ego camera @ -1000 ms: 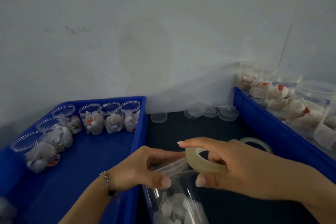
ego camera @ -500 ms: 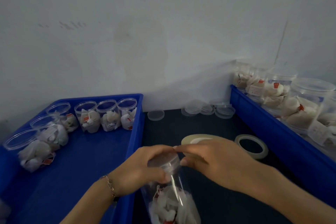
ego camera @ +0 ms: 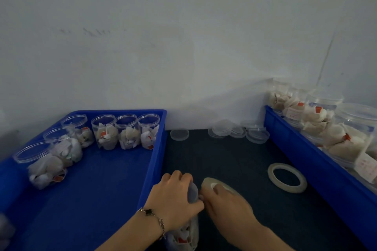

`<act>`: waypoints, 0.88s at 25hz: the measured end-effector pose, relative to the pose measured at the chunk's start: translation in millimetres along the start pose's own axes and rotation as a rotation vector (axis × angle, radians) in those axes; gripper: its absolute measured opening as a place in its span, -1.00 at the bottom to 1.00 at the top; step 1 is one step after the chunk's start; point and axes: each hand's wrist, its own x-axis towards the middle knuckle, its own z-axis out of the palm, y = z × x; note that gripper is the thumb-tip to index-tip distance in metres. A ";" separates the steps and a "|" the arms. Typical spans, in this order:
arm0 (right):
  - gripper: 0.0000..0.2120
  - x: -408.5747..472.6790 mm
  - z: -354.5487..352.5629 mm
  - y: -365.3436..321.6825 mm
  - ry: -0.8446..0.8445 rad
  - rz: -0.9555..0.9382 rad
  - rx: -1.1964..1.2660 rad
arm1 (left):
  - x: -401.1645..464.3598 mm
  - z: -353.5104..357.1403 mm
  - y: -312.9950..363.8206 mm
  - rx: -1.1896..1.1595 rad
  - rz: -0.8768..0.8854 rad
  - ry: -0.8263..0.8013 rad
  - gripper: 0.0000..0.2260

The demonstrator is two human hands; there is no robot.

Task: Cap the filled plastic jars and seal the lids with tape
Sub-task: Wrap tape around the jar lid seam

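Here, clear capped jar [ego camera: 184, 232], sachet-filled.

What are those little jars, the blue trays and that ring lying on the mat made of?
Jars: clear, glossy, thin-walled, so probably plastic; the pale pouches inside show through. Trays: opaque blue with a smooth moulded rim, likely rigid plastic. Ring: a tape roll, pale and translucent, apparently plastic film; its core can't be made out. Mat: dark, matte and finely textured, perhaps fabric or rubber.

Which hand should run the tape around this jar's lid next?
Probably right: the right hand already holds the tape roll against the lid, while the left hand grips the jar.
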 end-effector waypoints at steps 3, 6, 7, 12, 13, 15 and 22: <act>-0.79 3.0 -0.1 -0.9 0.054 0.006 0.022 | 0.8 0.4 -0.6 -0.020 -0.022 0.032 -0.62; -0.76 7.0 -1.2 2.5 0.121 0.011 0.054 | 1.7 -2.1 2.6 -0.045 -0.050 0.125 -0.66; -0.74 6.9 -4.3 2.4 0.153 0.021 0.094 | 1.9 -4.0 4.1 -0.048 -0.048 0.162 -0.66; -0.76 13.1 -16.3 5.8 0.385 -0.118 0.126 | -1.6 -19.7 -0.3 -0.176 0.034 0.161 -0.51; -0.77 18.0 -18.7 6.7 0.378 -0.121 0.139 | -1.5 -22.5 -1.4 -0.189 0.052 0.179 -0.53; -0.79 29.9 -20.9 9.8 0.343 -0.093 0.189 | -0.7 -23.5 -2.8 -0.135 0.058 0.274 -0.52; -0.77 70.9 -3.7 13.4 0.224 -0.072 0.227 | -2.1 -31.8 -3.9 -0.054 0.009 0.378 -0.51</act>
